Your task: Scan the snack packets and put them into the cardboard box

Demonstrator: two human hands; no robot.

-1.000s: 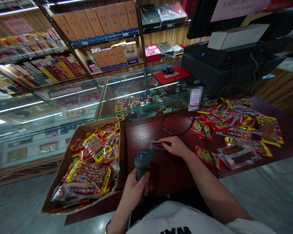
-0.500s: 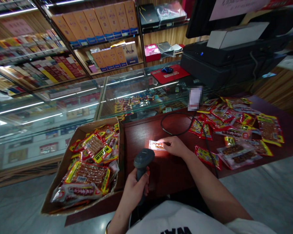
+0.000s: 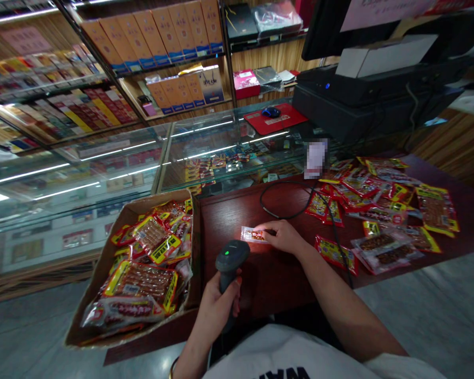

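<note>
Wrapped around the handle of a dark grey barcode scanner is my left hand. A small green light glows on the scanner's top, and its head faces a small clear snack packet on the dark red table. My right hand pinches the packet's right end, holding it against the table. Reddish light falls on the packet and the fingertips. Left of my left hand stands a cardboard box filled with red and yellow snack packets.
Several more snack packets lie spread on the table's right side. A black cable loops across the table. Behind it are a glass display counter, a mouse on a red mat, and a black register.
A green light has come on atop the scanner. The bright white glow on the packet has dimmed to a weaker reddish light. Both hands have stayed almost in place.
</note>
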